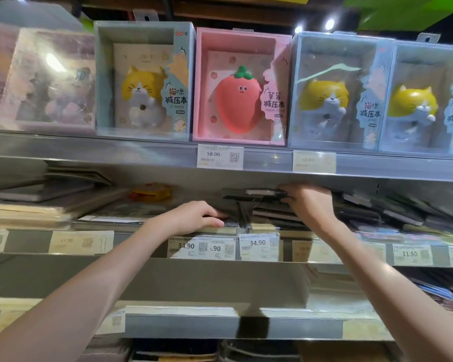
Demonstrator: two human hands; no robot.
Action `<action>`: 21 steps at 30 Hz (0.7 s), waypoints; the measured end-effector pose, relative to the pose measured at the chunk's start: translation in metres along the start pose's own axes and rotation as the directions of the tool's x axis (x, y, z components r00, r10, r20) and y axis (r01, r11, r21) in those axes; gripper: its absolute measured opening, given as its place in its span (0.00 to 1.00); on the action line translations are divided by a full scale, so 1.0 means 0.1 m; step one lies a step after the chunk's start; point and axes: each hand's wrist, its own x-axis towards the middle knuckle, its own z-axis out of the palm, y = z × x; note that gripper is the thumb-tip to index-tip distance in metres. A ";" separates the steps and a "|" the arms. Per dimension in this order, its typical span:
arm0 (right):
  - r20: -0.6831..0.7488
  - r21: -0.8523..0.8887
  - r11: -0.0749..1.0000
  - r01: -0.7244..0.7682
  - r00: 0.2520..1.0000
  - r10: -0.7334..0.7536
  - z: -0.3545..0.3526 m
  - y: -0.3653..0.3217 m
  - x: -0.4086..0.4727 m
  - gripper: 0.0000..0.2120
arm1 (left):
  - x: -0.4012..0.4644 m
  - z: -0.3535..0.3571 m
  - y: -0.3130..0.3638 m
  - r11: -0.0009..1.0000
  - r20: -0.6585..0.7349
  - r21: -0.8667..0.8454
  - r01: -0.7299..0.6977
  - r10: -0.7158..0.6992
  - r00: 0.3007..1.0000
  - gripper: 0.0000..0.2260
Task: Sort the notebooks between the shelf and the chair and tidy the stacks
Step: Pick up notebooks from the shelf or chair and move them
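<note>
On the middle shelf (141, 163) a stack of dark notebooks (270, 211) in clear wrap lies flat under the upper shelf board. My left hand (194, 214) curls its fingers over the front left edge of that stack. My right hand (307, 202) grips the stack's top right part, fingers curled round the uppermost dark notebook (256, 193). More dark notebooks (392, 210) lie fanned out and untidy to the right. Pale notebooks (37, 205) are piled at the left. No chair is in view.
Boxed squishy notebooks stand on the upper shelf: cat boxes (144, 82), a pink strawberry box (241, 87). A small yellow item (152, 193) lies deep on the middle shelf. Price tags (258, 245) line the shelf rail. Lower shelves (233, 325) hold more stock.
</note>
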 end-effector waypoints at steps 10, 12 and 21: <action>-0.199 0.100 0.990 0.100 0.977 -0.079 -0.24 0.03 -0.66 0.19 | -0.02 0.08 -0.05 0.934 -0.219 0.351 -0.072 0.157 0.963 0.09; -0.218 0.111 0.988 0.111 0.972 -0.085 -0.24 0.04 -0.71 0.19 | 0.03 0.00 -0.02 0.931 -0.260 0.363 -0.038 0.141 0.955 0.11; -0.253 0.041 0.980 0.197 0.951 -0.180 -0.22 0.03 -0.93 0.16 | -0.24 0.14 -0.08 0.903 -0.390 0.415 -0.108 0.284 0.876 0.14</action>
